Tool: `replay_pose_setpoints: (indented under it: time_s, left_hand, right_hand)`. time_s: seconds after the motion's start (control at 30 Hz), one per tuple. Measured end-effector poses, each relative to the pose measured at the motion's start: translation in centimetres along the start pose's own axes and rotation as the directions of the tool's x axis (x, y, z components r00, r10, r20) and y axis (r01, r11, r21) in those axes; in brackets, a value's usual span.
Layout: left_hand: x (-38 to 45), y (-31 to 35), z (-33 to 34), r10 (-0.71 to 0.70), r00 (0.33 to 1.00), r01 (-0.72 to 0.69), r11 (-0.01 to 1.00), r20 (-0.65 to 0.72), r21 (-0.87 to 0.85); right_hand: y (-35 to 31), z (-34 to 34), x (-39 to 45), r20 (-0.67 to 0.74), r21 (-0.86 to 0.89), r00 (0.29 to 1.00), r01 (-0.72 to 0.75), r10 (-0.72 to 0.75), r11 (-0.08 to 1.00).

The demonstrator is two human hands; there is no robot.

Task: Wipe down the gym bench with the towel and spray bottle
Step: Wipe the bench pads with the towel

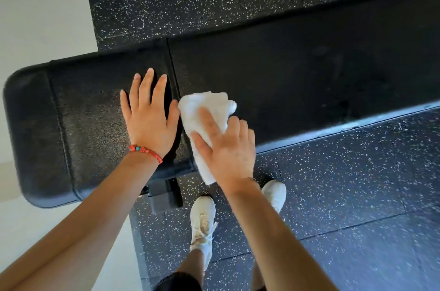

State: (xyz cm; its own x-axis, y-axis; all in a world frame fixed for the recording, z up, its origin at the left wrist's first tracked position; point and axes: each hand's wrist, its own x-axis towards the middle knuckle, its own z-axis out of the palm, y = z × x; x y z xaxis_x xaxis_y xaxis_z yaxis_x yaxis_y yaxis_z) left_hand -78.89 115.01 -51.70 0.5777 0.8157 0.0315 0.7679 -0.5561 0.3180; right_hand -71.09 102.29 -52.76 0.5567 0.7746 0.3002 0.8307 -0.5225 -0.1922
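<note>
The right hand (226,145) pressed a bunched towel (207,112) on the bench's (297,81) near edge; the left hand (148,114) lay flat, empty, fingers spread.

Left hand (148,114) lies flat, fingers spread; right hand (226,145) seemingly presses down.

There is one black padded desk (297,71), made up of two pads split by one seam, and one white towel (207,112) lying on it. Two hands are in view, the left hand (148,115) and the right hand (226,147), with one red beaded bracelet (146,151) on the left wrist. Two white shoes show below, one at (202,219) and the other partly hidden behind the right arm (276,193), on one speckled rubber floor (357,183).
</note>
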Motion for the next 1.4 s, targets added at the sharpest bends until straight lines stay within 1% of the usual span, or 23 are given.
replay_pose_setpoints:
  time_s: [0.07,0.13,0.27,0.33,0.37,0.43,0.5,0.57,0.6,0.63,0.67,0.73,0.8,0.87,0.97,1.03,1.1,1.13,1.17,1.23,1.27,1.33,1.4]
  left_hand:
    - [-0.3,0.6,0.0,0.01,1.0,-0.011,1.0,-0.009,-0.02]
    - [-0.8,1.8,0.1,0.045,0.999,-0.045,0.999,-0.01,-0.022]
    - [-2.0,5.3,0.8,0.146,0.989,-0.145,0.989,0.023,-0.021]
    - [-2.4,7.1,1.3,0.199,0.979,-0.199,0.98,0.053,-0.008]
    - [-2.4,8.1,1.7,0.213,0.975,-0.213,0.977,0.065,-0.003]
    - [-2.4,9.9,2.4,0.199,0.977,-0.2,0.98,0.081,0.004]
    - [-2.4,11.1,3.1,0.148,0.984,-0.152,0.988,0.096,0.029]
    - [-2.4,11.5,3.6,0.116,0.988,-0.124,0.989,0.103,0.08]
    - [-2.4,11.5,3.7,0.115,0.988,-0.125,0.987,0.105,0.098]
    - [-2.5,11.4,3.7,0.117,0.988,-0.128,0.986,0.105,0.107]
    - [-2.4,11.3,3.7,0.118,0.987,-0.13,0.985,0.105,0.113]
    - [-2.4,11.4,3.7,0.117,0.988,-0.13,0.983,0.104,0.13]
    - [-2.5,11.7,3.7,0.11,0.989,-0.124,0.981,0.103,0.146]
    - [-2.4,11.8,3.7,0.111,0.989,-0.125,0.98,0.096,0.154]
    - [-2.4,12.0,3.9,0.099,0.993,-0.108,0.98,0.063,0.165]
    - [-2.3,12.7,4.0,0.061,0.998,-0.065,0.983,0.028,0.17]
    - [-1.8,13.8,4.3,0.021,1.0,-0.021,0.988,0.002,0.155]
    - [-1.3,14.4,4.4,0.014,1.0,-0.012,0.989,-0.009,0.147]
    - [-0.8,15.1,4.5,0.016,1.0,-0.014,0.99,-0.012,0.141]
    - [0.2,16.2,4.9,0.016,1.0,-0.017,0.991,0.003,0.13]
    - [0.8,16.6,5.1,0.004,1.0,-0.006,0.992,0.016,0.128]
    - [1.2,17.0,5.5,-0.021,0.999,0.015,0.991,0.039,0.136]
    - [1.2,16.9,5.7,-0.025,0.998,0.017,0.989,0.051,0.15]
  right_hand:
    - [3.0,-0.5,0.3,-0.025,-0.012,1.0,0.014,-0.014,1.0]
    - [7.4,-1.1,0.3,-0.078,-0.081,0.996,-0.046,0.04,0.996]
    - [15.3,-2.7,0.6,-0.158,-0.181,0.955,-0.28,0.253,0.943]
    - [15.7,-3.0,1.0,-0.155,-0.171,0.912,-0.404,0.381,0.898]
    - [15.2,-2.8,1.1,-0.151,-0.164,0.902,-0.426,0.404,0.89]
    - [13.9,-2.6,1.2,-0.13,-0.148,0.934,-0.349,0.332,0.925]
    - [13.9,-2.7,1.2,-0.063,-0.13,0.991,-0.122,0.115,0.984]
    - [16.3,-3.1,2.1,-0.01,-0.13,0.997,0.08,-0.082,0.988]
    - [18.0,-3.3,2.5,-0.002,-0.134,0.995,0.103,-0.105,0.986]
    - [19.9,-3.5,2.8,-0.019,-0.148,0.998,0.06,-0.063,0.987]
    - [21.7,-3.7,3.1,-0.055,-0.164,0.998,-0.036,0.027,0.986]
    - [24.0,-4.3,3.7,-0.116,-0.147,0.962,-0.263,0.247,0.954]
    - [24.1,-4.1,3.8,-0.128,-0.137,0.921,-0.383,0.367,0.913]
    - [22.3,-3.8,4.0,-0.096,-0.132,0.932,-0.36,0.35,0.923]
    - [19.9,-3.4,4.2,0.013,-0.101,0.994,-0.109,0.111,0.989]
    - [20.4,-3.5,5.0,0.054,-0.056,0.998,0.046,-0.043,0.997]
    - [22.4,-3.6,6.1,0.067,-0.052,0.993,0.105,-0.102,0.993]
    - [23.6,-3.5,6.8,0.061,-0.061,0.997,0.058,-0.054,0.996]
    - [24.9,-3.4,7.6,0.04,-0.072,0.999,-0.034,0.037,0.997]
    - [26.4,-3.5,9.2,-0.012,-0.093,0.972,-0.234,0.234,0.968]
    - [26.5,-3.3,9.6,-0.019,-0.111,0.954,-0.3,0.3,0.948]
    - [25.1,-3.0,9.8,-0.007,-0.147,0.939,-0.342,0.344,0.928]
    - [22.3,-2.5,9.9,0.028,-0.154,0.969,-0.24,0.247,0.958]
